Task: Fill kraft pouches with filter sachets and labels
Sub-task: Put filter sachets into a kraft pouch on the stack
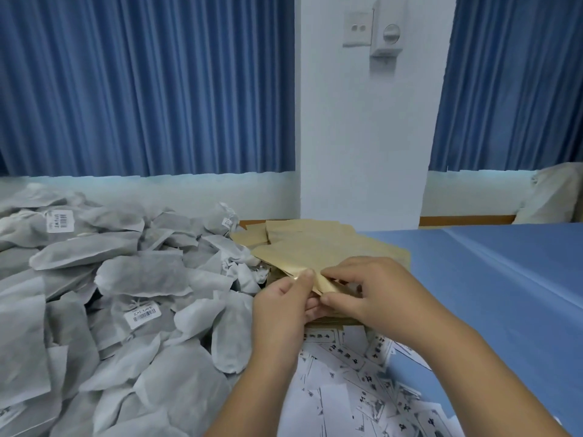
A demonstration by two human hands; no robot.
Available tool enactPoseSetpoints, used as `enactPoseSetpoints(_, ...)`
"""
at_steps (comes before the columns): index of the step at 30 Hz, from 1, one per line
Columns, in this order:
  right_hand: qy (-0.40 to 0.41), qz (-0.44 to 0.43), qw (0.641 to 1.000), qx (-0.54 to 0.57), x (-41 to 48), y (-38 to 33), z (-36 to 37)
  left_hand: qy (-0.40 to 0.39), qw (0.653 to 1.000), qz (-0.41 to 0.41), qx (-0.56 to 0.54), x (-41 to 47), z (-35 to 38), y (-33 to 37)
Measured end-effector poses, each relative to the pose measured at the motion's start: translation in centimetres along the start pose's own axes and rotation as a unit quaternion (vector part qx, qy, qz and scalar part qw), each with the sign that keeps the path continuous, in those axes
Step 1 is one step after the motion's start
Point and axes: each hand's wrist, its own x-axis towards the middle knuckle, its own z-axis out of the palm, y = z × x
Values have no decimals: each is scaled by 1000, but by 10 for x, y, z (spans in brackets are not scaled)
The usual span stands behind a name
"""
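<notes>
Left hand and right hand met at the near edge of the top kraft pouch, the fingers of each curled and pinching its corner. The pouch lay on the pouch stack, beside heaped filter sachets, with printed labels scattered nearer on the blue tabletop

One view is supplied: head-worn, wide-angle. It is aimed forward and down, across the blue sheet toward the curtains and white pillar. The left hand and right hand are framed close, low of centre, reaching in from the bottom edge. Verticals are bowed toward the sides.
</notes>
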Motion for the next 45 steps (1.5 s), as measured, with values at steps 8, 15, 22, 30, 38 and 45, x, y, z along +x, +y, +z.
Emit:
enactPoseSetpoints(8,-18,20,1000,-2,-1,4,0,-23,999,14,-33,7,-7,-5)
enactPoseSetpoints(15,17,18,997,-71,1,-5,6,-14,999,-8,-30,6,-5,-5)
enactPoseSetpoints(22,55,35,994,-88,2,-5,9,-38,998,-33,-41,3,-3,-4)
enactPoseSetpoints(30,46,24,996,-69,0,-9,13,-129,987,-96,22,3,-8,10)
enactPoseSetpoints(38,53,59,996,-34,2,-8,12,-100,993,-61,27,3,-4,3)
enactPoseSetpoints(45,135,84,985,-62,2,-11,11,-24,997,-63,33,-3,3,0)
